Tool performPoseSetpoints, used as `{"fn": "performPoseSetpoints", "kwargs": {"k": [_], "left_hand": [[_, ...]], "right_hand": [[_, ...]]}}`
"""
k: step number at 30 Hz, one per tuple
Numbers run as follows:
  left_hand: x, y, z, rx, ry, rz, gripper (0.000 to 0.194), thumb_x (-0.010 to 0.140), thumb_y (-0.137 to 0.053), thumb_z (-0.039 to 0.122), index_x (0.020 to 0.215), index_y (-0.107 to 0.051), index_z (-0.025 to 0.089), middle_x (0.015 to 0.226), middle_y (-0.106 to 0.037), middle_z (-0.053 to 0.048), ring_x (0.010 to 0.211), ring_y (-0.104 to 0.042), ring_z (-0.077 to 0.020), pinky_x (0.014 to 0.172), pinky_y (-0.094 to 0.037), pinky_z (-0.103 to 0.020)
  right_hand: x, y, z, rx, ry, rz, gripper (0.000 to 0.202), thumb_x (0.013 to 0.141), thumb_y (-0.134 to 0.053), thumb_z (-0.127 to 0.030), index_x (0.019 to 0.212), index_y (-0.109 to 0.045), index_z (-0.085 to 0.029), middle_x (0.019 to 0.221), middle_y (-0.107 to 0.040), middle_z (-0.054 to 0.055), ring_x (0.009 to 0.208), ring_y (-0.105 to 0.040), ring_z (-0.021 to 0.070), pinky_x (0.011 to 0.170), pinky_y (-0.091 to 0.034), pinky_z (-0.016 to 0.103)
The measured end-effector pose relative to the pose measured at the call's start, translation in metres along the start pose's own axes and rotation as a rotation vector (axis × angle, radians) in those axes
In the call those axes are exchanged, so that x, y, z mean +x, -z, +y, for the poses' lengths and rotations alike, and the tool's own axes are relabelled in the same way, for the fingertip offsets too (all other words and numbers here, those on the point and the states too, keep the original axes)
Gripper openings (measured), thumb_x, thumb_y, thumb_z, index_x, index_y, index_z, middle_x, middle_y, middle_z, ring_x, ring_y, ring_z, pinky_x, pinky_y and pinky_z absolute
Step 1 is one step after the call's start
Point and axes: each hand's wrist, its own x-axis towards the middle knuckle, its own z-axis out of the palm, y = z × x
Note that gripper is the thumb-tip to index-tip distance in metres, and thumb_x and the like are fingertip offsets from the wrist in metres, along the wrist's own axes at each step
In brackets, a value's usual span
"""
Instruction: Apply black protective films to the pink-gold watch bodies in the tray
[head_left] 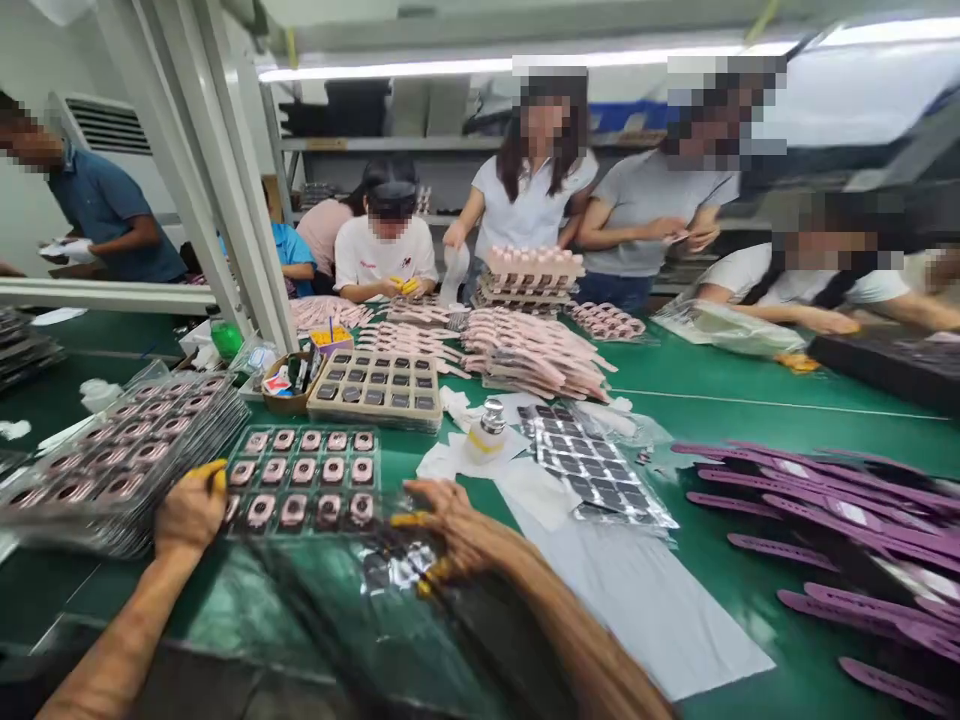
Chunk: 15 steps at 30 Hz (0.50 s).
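Note:
A clear plastic tray (304, 485) of pink watch cases with dark round centres lies in front of me. My left hand (191, 510), yellow covers on its fingertips, is closed on the tray's left edge. Beside the tray's right edge is my right hand (450, 535), its yellow-tipped fingers apart; whether it touches the tray I cannot tell. Under its fingers lies a shiny film piece (396, 566) with dark squares, partly hidden and blurred. A tall stack of similar trays (127, 460) stands left of my left hand.
Behind the tray sits a beige tray (375, 385) of dark square parts. A metal-topped bottle (487, 432) stands on white paper beside film sheets (600, 465) with dark squares. Purple straps (847, 520) lie right, pink straps (525, 350) farther back. Several people work across the green table (645, 385).

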Motion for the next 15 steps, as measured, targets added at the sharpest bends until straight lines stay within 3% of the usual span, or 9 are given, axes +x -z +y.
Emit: {"fn": "performPoseSetpoints", "kwargs": {"k": [2,4,6,7,9,11,13,15], "left_hand": [[-0.002,-0.005,0.007,0.067,-0.002,-0.033,0.026,0.093,-0.051,0.026,0.095,-0.074,0.014,0.085,-0.077,-0.011,0.087,-0.07,-0.0299,0.078,-0.052,-0.039],[-0.009,-0.014,0.016,0.109,-0.012,-0.059,0.03,0.096,-0.05,0.027,0.098,-0.076,0.012,0.095,-0.078,-0.017,0.102,-0.068,-0.0322,0.091,-0.05,-0.044],[-0.018,-0.022,0.035,0.084,-0.099,-0.108,0.027,0.098,-0.054,0.029,0.103,-0.077,0.017,0.1,-0.079,-0.013,0.109,-0.067,-0.029,0.101,-0.047,-0.044],[-0.022,-0.025,0.049,-0.004,-0.217,-0.148,0.027,0.1,-0.054,0.027,0.109,-0.077,0.017,0.102,-0.08,-0.012,0.109,-0.067,-0.0272,0.103,-0.047,-0.044],[-0.025,-0.031,0.08,-0.178,-0.452,-0.285,0.026,0.102,-0.055,0.027,0.115,-0.076,0.019,0.106,-0.079,-0.009,0.105,-0.068,-0.0226,0.102,-0.048,-0.04],[-0.021,-0.036,0.108,-0.213,-0.668,-0.515,0.025,0.1,-0.061,0.033,0.115,-0.076,0.021,0.113,-0.078,-0.009,0.107,-0.067,-0.0232,0.097,-0.05,-0.039],[-0.01,-0.04,0.125,-0.137,-0.78,-0.675,0.026,0.098,-0.065,0.038,0.113,-0.077,0.019,0.109,-0.078,-0.01,0.102,-0.067,-0.0255,0.091,-0.05,-0.04],[0.001,-0.044,0.133,-0.056,-0.83,-0.752,0.025,0.098,-0.065,0.036,0.108,-0.077,0.017,0.101,-0.078,-0.011,0.099,-0.066,-0.0271,0.09,-0.049,-0.041]], "right_hand": [[0.001,0.0,-0.003,0.016,-0.009,0.033,0.08,0.073,-0.084,-0.061,0.147,-0.06,-0.038,0.17,-0.032,0.018,0.156,-0.027,0.0484,0.123,-0.015,0.072],[0.003,-0.003,-0.004,0.028,-0.004,0.051,0.078,0.074,-0.084,-0.061,0.146,-0.061,-0.039,0.171,-0.029,0.018,0.157,-0.024,0.0478,0.123,-0.014,0.072],[0.003,-0.007,-0.003,0.024,0.009,0.059,0.076,0.074,-0.084,-0.06,0.145,-0.061,-0.041,0.172,-0.028,0.017,0.157,-0.024,0.0464,0.123,-0.014,0.071],[0.003,-0.009,-0.002,0.017,0.016,0.062,0.076,0.074,-0.084,-0.059,0.144,-0.061,-0.041,0.172,-0.028,0.017,0.157,-0.025,0.0458,0.123,-0.015,0.07],[0.003,-0.012,0.0,0.003,0.019,0.072,0.074,0.075,-0.084,-0.059,0.144,-0.062,-0.042,0.171,-0.028,0.016,0.157,-0.025,0.0445,0.124,-0.015,0.068],[0.003,-0.013,0.001,0.006,0.018,0.06,0.075,0.075,-0.082,-0.064,0.144,-0.062,-0.042,0.172,-0.028,0.015,0.157,-0.026,0.0441,0.125,-0.015,0.068],[0.004,-0.012,0.002,0.03,0.025,0.025,0.079,0.074,-0.078,-0.071,0.146,-0.06,-0.042,0.173,-0.026,0.013,0.157,-0.024,0.0446,0.125,-0.012,0.07],[0.005,-0.009,0.003,0.058,0.037,-0.022,0.084,0.073,-0.074,-0.077,0.148,-0.057,-0.042,0.174,-0.026,0.011,0.159,-0.02,0.0459,0.124,-0.007,0.074]]}}
